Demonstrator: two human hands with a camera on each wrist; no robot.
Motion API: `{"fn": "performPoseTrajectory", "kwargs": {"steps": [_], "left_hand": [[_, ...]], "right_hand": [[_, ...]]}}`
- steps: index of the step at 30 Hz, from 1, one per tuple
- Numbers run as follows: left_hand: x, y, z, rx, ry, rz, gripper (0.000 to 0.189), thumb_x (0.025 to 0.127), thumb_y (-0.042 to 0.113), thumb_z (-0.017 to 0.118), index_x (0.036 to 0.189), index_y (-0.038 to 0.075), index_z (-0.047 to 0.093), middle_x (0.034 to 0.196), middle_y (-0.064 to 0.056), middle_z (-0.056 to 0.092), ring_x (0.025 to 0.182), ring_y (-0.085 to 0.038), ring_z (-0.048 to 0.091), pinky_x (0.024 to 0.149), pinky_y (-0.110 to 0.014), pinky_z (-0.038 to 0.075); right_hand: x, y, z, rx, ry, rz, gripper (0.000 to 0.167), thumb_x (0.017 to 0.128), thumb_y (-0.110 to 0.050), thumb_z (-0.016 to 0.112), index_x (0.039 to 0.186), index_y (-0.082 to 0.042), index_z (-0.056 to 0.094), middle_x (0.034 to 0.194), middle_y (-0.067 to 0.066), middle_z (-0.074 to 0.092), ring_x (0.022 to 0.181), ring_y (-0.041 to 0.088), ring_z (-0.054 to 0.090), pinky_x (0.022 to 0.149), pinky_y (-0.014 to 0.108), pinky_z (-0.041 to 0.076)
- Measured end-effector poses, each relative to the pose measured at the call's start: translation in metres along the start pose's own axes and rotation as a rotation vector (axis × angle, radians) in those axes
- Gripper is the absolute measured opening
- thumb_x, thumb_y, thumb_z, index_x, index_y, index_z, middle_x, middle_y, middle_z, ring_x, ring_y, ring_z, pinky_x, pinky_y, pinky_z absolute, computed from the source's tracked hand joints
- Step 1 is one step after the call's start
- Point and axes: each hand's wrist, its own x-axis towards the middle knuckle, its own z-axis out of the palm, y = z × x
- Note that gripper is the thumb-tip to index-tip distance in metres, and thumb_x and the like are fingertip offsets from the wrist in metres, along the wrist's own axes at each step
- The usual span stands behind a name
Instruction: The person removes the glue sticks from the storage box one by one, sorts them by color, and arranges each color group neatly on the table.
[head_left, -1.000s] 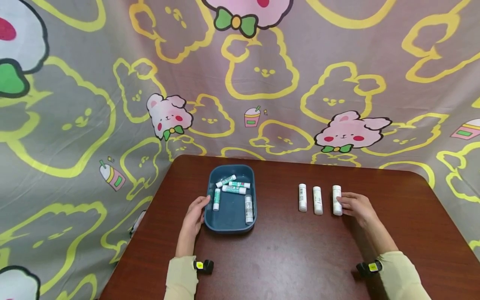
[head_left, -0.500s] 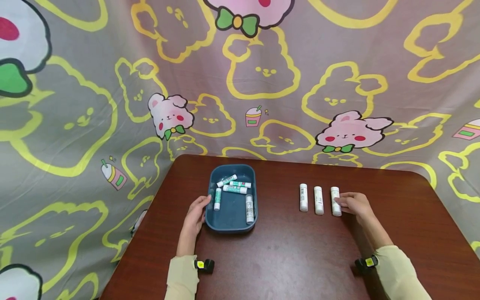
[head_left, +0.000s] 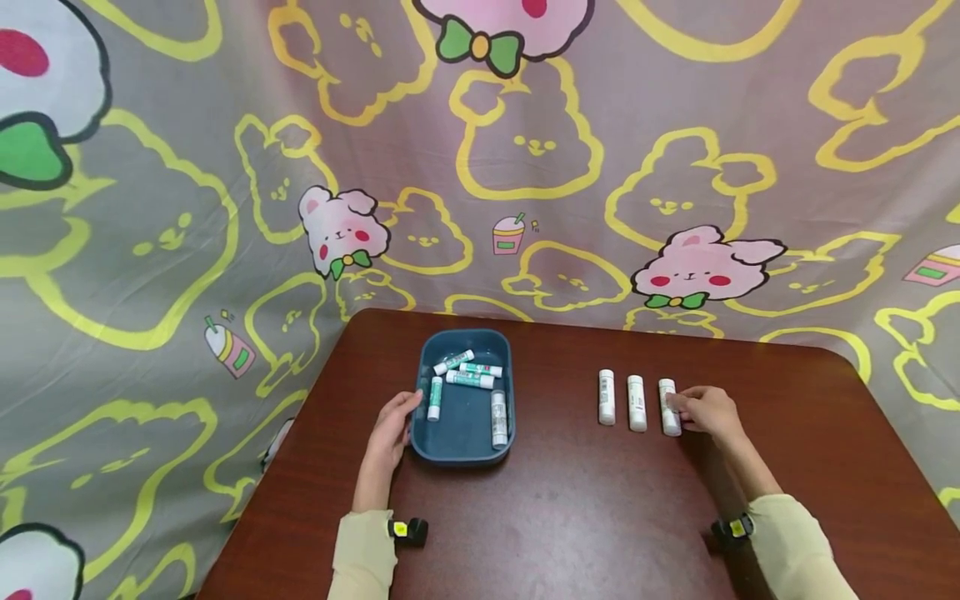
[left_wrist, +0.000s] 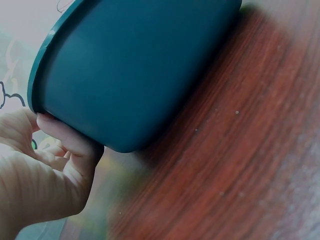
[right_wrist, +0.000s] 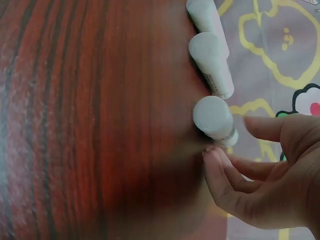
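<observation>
Fingers of the left hand (head_left: pixel 390 427) are gripping the blue tray (head_left: pixel 459 429) of tubes (head_left: pixel 470 380). Two white tubes (head_left: pixel 606 398) are lying left of the rightmost tube (head_left: pixel 667 414) on the surface (head_left: pixel 570 517), its length pointing forward; the right hand (head_left: pixel 708 410), nearer, is loosely framing it. Their print is appearing unreadably small.

The open blue tray (head_left: pixel 462 427) stands upright near the surface's far left corner, long sides toward the far edge. The rightmost white tube (head_left: pixel 669 418) lies on its side nearer the right edge, one end toward the far edge.
</observation>
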Motion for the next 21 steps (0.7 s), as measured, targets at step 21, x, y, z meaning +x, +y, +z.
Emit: {"fn": "performPoseTrajectory", "kwargs": {"steps": [21], "left_hand": [[0.001, -0.003, -0.002, 0.020, -0.006, 0.024, 0.023, 0.105, 0.025, 0.064, 0.101, 0.003, 0.061, 0.079, -0.001, 0.059, 0.059, -0.012, 0.049, 0.051, -0.022, 0.038]], "right_hand": [[-0.032, -0.048, -0.005, 0.072, 0.202, -0.177, 0.047, 0.109, -0.026, 0.053, 0.119, 0.019, 0.064, 0.093, 0.026, 0.074, 0.067, 0.004, 0.069, 0.063, 0.025, 0.059]]}}
